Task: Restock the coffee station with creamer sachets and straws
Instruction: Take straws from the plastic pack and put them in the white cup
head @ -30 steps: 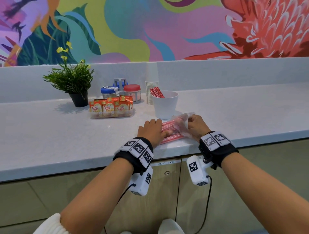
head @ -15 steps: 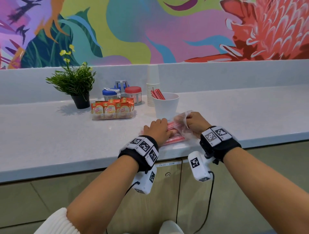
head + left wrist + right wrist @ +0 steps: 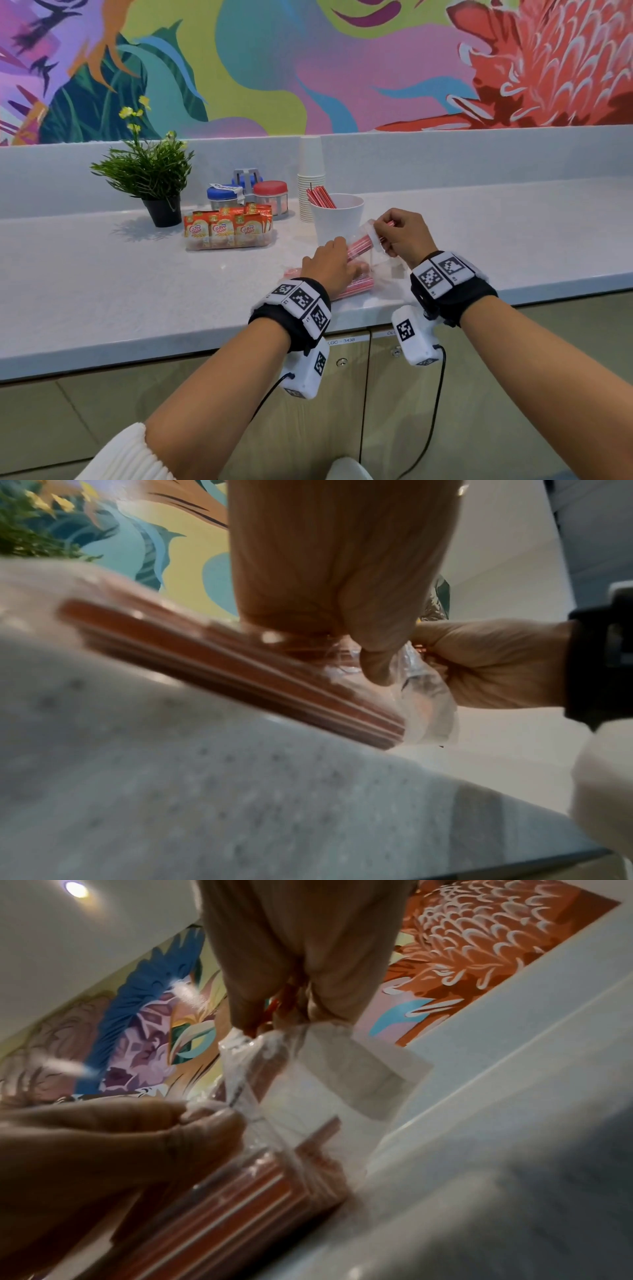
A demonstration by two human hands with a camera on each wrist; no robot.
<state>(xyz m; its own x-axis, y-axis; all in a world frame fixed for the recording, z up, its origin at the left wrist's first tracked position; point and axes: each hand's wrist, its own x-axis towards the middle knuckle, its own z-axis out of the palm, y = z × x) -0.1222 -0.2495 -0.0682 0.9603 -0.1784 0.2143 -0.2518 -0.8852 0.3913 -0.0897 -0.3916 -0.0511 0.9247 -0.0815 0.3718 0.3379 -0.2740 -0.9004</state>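
From the head view, the left hand pins a clear plastic bag of red straws to the pale speckled tabletop, before a white cup. The right hand pinches straws at the bag's mouth. The left wrist view shows the left hand's fingers curled onto the bag. The right wrist view shows the right hand's fingertips gripping red straw ends.

Left hand covers middle of straw pack. Cup hides lower straws and base of paper cup stack. Left wrist view blurred; jar label unreadable.
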